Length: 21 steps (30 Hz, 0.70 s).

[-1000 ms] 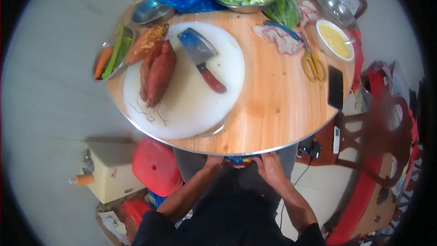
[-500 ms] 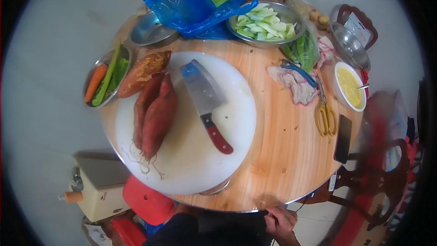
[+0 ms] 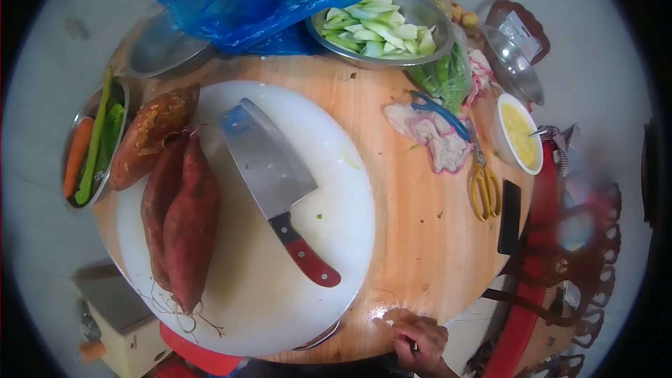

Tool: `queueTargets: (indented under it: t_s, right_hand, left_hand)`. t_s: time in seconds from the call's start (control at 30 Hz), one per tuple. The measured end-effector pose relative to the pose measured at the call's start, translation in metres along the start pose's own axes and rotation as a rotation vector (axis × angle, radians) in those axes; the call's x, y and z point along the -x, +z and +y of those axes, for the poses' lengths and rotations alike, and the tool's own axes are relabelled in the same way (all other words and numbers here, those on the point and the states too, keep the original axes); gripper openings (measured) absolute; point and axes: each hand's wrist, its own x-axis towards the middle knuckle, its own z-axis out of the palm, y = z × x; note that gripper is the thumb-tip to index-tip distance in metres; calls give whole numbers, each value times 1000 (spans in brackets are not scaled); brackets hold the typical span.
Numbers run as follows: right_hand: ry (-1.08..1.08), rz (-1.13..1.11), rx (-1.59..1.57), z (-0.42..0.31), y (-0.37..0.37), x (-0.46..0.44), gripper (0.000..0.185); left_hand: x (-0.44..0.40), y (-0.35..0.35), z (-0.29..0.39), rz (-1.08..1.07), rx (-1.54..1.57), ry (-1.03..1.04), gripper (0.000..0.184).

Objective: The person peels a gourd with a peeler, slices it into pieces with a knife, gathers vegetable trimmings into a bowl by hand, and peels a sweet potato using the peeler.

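My right hand is at the near edge of the wooden table, its fingers curled in; whether anything is inside them is hidden. My left hand is out of view. Up and left of my right hand, a cleaver with a red and black handle lies flat on a round white cutting board. Two red-skinned sweet potatoes with stringy roots lie side by side on the board's left. A third, rougher sweet potato rests at the board's upper left edge.
Around the table stand a metal bowl of cut green vegetable, a blue plastic bag, a dish with a carrot, a cloth, yellow-handled scissors, a white bowl and a phone.
The view has moved closer, so the board and cleaver look larger and lie further left. My right hand has come up from below the table edge to the tabletop.
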Motion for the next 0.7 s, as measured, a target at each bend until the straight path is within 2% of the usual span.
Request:
queueTargets:
  t_s: [0.13, 0.2, 0.23, 0.37, 0.43, 0.5, 0.53, 0.6, 0.7]
  right_hand:
    - [62, -149, -104, -20, -16, -31, 30]
    - [147, 45, -88, -15, -4, -20, 27]
    - [141, 47, -107, -24, -6, -30, 27]
    - [178, 18, -130, -57, -7, -102, 40]
    - [36, 62, -63, -75, 5, -135, 50]
    - [-54, 85, 10, -93, 20, -159, 51]
    - [-137, 97, 95, -99, 28, -170, 52]
    - [-137, 79, 166, -106, 48, -187, 50]
    - [-108, 29, 266, -106, 70, -205, 45]
  left_hand:
    - [4, 3, -14, -2, -8, 35, 38]
    - [18, 2, -21, -4, 3, 76, 38]
    - [28, 2, -25, -11, 12, 106, 38]
    - [84, 7, -44, -46, 69, 241, 38]
    - [114, 10, -60, -63, 101, 307, 38]
    - [143, 13, -77, -72, 134, 381, 38]
    - [156, 14, -87, -59, 154, 432, 38]
    - [179, 14, -111, -1, 213, 564, 38]
    - [168, 56, -169, 296, 338, 1028, 38]
